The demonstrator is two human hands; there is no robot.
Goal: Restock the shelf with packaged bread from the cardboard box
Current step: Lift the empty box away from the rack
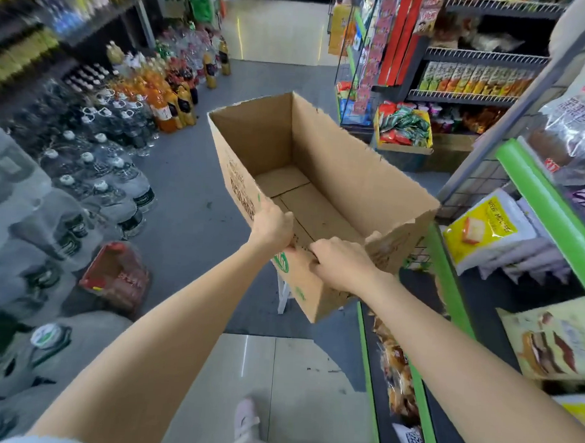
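Both hands [274,225] grip cardboard box [337,176] above floor [191,189].

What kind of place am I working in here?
Most likely a small grocery or convenience store aisle. Large water bottles and orange drink bottles stand on the floor, a green-edged shelf holds packaged bread, and both hands hold an empty cardboard box.

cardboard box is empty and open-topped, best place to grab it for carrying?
Probably the near short wall of the cardboard box, coming from above: its top is open, so fingers hook over the rim, as the left hand and right hand do now.
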